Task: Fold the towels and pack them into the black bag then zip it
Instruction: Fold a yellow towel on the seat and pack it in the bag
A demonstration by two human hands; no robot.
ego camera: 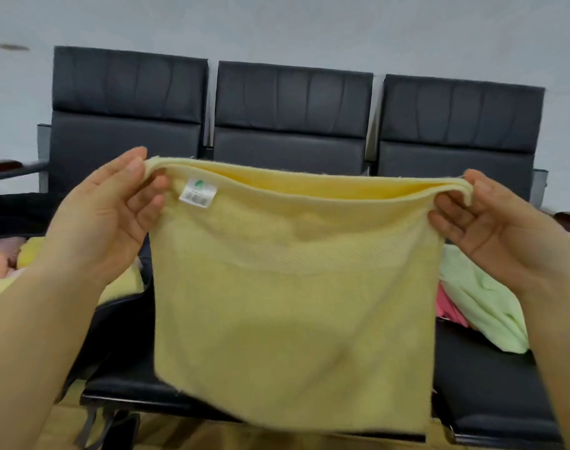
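A yellow towel (293,303), doubled over with a white label near its top left corner, hangs in front of me over the middle seat. My left hand (108,216) pinches its top left corner and my right hand (491,222) pinches its top right corner, stretching the top edge taut. The black bag (14,212) lies open on the left seat, with yellow and pink towels (30,251) inside, partly hidden by my left arm. A light green towel (481,300) and a pink towel (449,306) lie crumpled on the right seat.
A row of three black padded chairs (293,102) stands against a pale wall. Dark armrests (4,167) jut out at both ends. A brown floor (212,436) shows below the seat front edge.
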